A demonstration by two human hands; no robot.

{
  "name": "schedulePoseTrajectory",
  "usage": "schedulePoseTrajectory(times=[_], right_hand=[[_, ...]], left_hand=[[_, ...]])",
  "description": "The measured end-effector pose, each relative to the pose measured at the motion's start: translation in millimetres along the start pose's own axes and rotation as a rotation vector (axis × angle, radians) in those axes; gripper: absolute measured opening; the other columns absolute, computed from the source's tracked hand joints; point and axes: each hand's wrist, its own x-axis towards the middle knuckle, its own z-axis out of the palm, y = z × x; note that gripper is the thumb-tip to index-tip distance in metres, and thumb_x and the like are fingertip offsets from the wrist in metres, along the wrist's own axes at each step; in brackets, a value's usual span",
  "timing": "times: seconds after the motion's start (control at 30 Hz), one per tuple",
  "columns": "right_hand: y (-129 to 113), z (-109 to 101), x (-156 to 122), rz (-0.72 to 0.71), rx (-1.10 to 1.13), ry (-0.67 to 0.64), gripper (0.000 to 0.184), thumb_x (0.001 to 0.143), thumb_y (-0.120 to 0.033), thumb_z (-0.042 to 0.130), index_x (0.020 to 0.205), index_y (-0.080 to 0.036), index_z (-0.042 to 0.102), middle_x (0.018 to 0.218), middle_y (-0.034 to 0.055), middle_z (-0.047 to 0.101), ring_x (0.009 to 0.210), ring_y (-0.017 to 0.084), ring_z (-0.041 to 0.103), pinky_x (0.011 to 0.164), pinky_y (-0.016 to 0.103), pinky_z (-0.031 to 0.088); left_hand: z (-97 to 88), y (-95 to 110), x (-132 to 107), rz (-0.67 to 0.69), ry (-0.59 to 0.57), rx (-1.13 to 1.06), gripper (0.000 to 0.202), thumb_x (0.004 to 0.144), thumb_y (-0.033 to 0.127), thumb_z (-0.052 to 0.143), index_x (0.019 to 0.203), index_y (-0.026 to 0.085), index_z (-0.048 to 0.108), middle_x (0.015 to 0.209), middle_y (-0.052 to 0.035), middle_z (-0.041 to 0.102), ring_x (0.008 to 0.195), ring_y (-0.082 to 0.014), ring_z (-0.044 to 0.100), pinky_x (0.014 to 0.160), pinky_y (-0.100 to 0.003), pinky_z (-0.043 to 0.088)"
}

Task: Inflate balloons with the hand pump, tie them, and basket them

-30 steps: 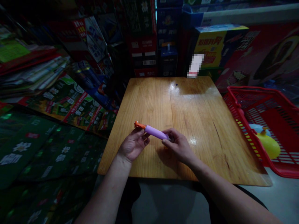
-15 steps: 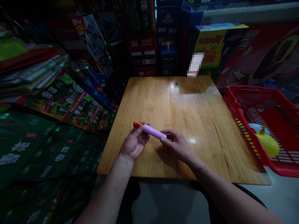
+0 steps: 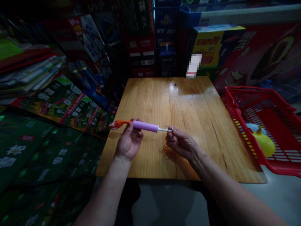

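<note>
My left hand [image 3: 129,141] is closed round the purple barrel of a small hand pump [image 3: 145,126], held level above the wooden table [image 3: 188,106]. An orange balloon [image 3: 117,124] hangs limp from the pump's left tip. My right hand [image 3: 180,142] pinches the end of the thin white plunger rod, which is drawn out of the barrel to the right. Small orange rubber loops [image 3: 166,153] lie on the table below my right hand.
A red plastic basket [image 3: 279,138] stands at the right with a yellow balloon [image 3: 263,144] and a pale blue one inside. Stacked printed boxes [image 3: 143,37] fill the back. Green and red packages [image 3: 58,106] lie at the left.
My right hand has pulled the plunger rod out to the right. The left hand has shifted the pump left, and the orange balloon now shows longer at its tip.
</note>
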Motion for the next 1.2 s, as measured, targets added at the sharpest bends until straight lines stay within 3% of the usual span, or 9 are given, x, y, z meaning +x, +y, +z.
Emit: schedulePoseTrajectory(times=[0.1, 0.2, 0.3, 0.47, 0.6, 0.77, 1.03, 1.2], right_hand=[[13.3, -0.7, 0.9, 0.033, 0.050, -0.034, 0.018, 0.085, -0.019, 0.069, 0.100, -0.017, 0.060, 0.072, -0.0006, 0.060, 0.056, 0.005, 0.047, 0.051, 0.014, 0.039], [17.6, -4.0, 1.1, 0.087, 0.102, -0.031, 0.022, 0.086, -0.021, 0.069, 0.106, -0.018, 0.059, 0.077, -0.0010, 0.061, 0.058, 0.004, 0.049, 0.054, 0.014, 0.042], [8.6, -7.1, 0.5, 0.108, 0.122, 0.019, 0.020, 0.086, -0.020, 0.068, 0.104, -0.019, 0.060, 0.074, -0.0029, 0.059, 0.056, 0.004, 0.047, 0.054, 0.013, 0.043], [-12.1, -6.5, -1.3, -0.062, 0.018, 0.109, 0.004, 0.090, -0.020, 0.058, 0.092, -0.019, 0.062, 0.067, -0.0044, 0.053, 0.049, 0.006, 0.038, 0.046, 0.016, 0.038], [-0.3, -6.3, 1.8, 0.019, 0.110, 0.101, 0.010, 0.086, -0.016, 0.063, 0.096, -0.018, 0.061, 0.070, -0.0039, 0.057, 0.050, 0.005, 0.041, 0.048, 0.015, 0.041], [10.2, -6.8, 6.2, 0.076, 0.189, 0.115, 0.013, 0.086, -0.013, 0.062, 0.099, -0.017, 0.060, 0.071, -0.0038, 0.059, 0.048, 0.004, 0.041, 0.047, 0.013, 0.041], [-20.3, -8.9, -3.5, -0.112, -0.008, 0.101, 0.009, 0.088, -0.016, 0.057, 0.094, -0.019, 0.063, 0.067, -0.0049, 0.053, 0.046, 0.005, 0.035, 0.045, 0.016, 0.036], [1.3, -5.8, -0.3, 0.046, 0.125, 0.123, 0.011, 0.087, -0.013, 0.059, 0.097, -0.017, 0.062, 0.070, -0.0040, 0.057, 0.047, 0.004, 0.038, 0.045, 0.014, 0.037]], left_hand=[[3.3, -21.0, -6.6, -0.109, -0.042, 0.001, 0.022, 0.091, 0.022, 0.061, 0.112, 0.022, 0.067, 0.122, -0.0096, 0.067, 0.103, -0.0157, 0.065, 0.057, -0.016, 0.047], [4.6, -30.9, -6.3, -0.112, -0.032, -0.013, 0.020, 0.092, 0.025, 0.061, 0.110, 0.023, 0.067, 0.120, -0.0072, 0.068, 0.103, -0.0160, 0.065, 0.065, -0.020, 0.051], [4.7, -24.7, -1.6, -0.082, 0.004, -0.004, 0.016, 0.090, 0.025, 0.063, 0.105, 0.024, 0.068, 0.113, -0.0048, 0.070, 0.105, -0.0169, 0.065, 0.075, -0.024, 0.053], [4.0, -3.4, 0.1, 0.091, 0.016, 0.016, 0.016, 0.087, 0.026, 0.067, 0.102, 0.024, 0.069, 0.112, -0.0032, 0.071, 0.104, -0.0151, 0.065, 0.077, -0.023, 0.053], [5.3, -14.2, -9.0, -0.011, -0.067, 0.076, 0.023, 0.088, 0.026, 0.066, 0.111, 0.027, 0.068, 0.121, -0.0049, 0.068, 0.103, -0.0163, 0.065, 0.071, -0.023, 0.053], [7.5, -32.3, -13.4, -0.052, -0.093, 0.073, 0.021, 0.090, 0.024, 0.062, 0.111, 0.024, 0.067, 0.124, -0.0097, 0.066, 0.107, -0.0189, 0.064, 0.083, -0.030, 0.053], [3.3, -5.0, -4.7, 0.079, -0.028, 0.073, 0.020, 0.087, 0.025, 0.067, 0.107, 0.024, 0.069, 0.116, -0.0072, 0.070, 0.104, -0.0174, 0.065, 0.082, -0.028, 0.054], [8.1, -18.8, -16.7, -0.040, -0.106, 0.109, 0.024, 0.088, 0.024, 0.066, 0.112, 0.025, 0.067, 0.124, -0.0085, 0.066, 0.111, -0.0216, 0.063, 0.088, -0.037, 0.054]])
